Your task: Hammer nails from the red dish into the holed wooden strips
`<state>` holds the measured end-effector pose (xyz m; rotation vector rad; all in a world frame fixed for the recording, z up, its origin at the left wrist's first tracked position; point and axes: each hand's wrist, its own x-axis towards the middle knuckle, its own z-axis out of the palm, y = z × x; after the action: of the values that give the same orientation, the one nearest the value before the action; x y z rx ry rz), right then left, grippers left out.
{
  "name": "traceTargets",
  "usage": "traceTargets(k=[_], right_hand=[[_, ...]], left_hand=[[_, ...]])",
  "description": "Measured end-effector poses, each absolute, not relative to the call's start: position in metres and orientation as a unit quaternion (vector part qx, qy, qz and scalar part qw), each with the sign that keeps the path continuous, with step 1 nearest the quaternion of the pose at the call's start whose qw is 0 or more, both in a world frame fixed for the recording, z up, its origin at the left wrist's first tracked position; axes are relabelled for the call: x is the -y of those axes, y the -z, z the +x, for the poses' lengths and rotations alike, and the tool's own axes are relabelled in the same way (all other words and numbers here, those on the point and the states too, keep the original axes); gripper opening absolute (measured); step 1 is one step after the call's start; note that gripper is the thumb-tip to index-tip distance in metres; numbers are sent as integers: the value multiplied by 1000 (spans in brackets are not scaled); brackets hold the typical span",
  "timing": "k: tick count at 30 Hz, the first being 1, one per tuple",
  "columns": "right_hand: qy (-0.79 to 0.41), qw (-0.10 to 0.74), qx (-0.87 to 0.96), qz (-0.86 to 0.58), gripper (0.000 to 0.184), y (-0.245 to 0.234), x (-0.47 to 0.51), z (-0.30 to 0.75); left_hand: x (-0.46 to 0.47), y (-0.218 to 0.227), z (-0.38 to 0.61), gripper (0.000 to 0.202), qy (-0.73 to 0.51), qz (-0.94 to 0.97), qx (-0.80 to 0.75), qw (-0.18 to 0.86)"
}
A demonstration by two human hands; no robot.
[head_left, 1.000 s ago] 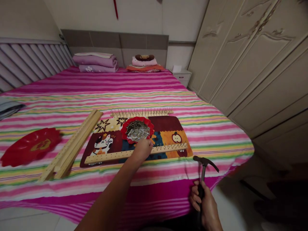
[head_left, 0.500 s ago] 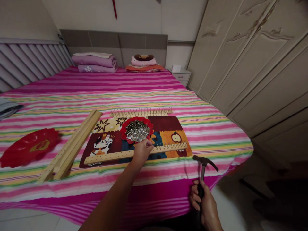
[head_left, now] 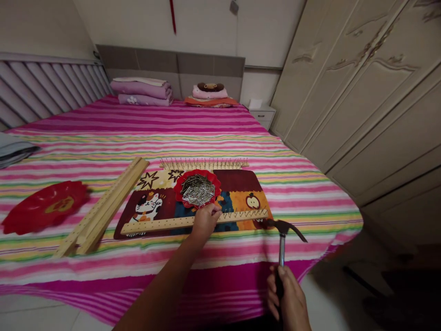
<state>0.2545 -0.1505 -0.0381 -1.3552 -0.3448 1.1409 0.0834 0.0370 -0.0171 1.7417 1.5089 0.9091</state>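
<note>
My left hand (head_left: 206, 219) rests closed in a pinch on a long wooden strip (head_left: 155, 225) with holes, just in front of a red dish (head_left: 197, 189) heaped with metal nails. What the fingers pinch is too small to name. The strip's right part (head_left: 246, 214) carries a row of upright nails. My right hand (head_left: 288, 299) grips the handle of a claw hammer (head_left: 284, 229), whose head hangs just off the strip's right end. Both lie on a colourful cartoon mat (head_left: 151, 202) on the striped bed.
A second strip (head_left: 204, 163) full of nails lies behind the mat. Bare wooden strips (head_left: 106, 204) lie to the left, beside an empty red dish (head_left: 44, 207). Folded bedding (head_left: 143, 90) sits at the headboard; wardrobe doors (head_left: 361, 78) stand on the right.
My left hand drew back from the nail dish onto the strip. The hammer rose and moved left, closer to the strip's right end.
</note>
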Motion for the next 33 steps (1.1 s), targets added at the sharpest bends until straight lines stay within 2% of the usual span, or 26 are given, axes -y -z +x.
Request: traceTargets(k=[6,9,13,17,20,23,27,33], right_hand=[[-576,546,284,-538,40,2,128,223],[-590,526,271,-549,41,-5,124,214],[-531,583,186,-587,40,5,138,226],[-477,619,125,-611,44,36,152,251],[-477,632,90,-604,46,60,155,262],[-494,634,79,-590,47,71,154,267],[-497,632,87,-588,45,72,152,269],[-505,627,87,-587,47,73,151,271]], left_hand=[[-37,25,83,6,-357,676,-564,312],[-35,26,82,6,-363,676,-556,320],[-31,23,74,16,-371,671,-545,340],[-37,8,59,16,-374,685,-583,226],[-54,-8,51,17,-292,707,-631,130],[-70,-18,53,16,-170,719,-666,98],[-81,-22,59,20,-86,697,-704,108],[-85,-27,52,21,-68,693,-700,159]])
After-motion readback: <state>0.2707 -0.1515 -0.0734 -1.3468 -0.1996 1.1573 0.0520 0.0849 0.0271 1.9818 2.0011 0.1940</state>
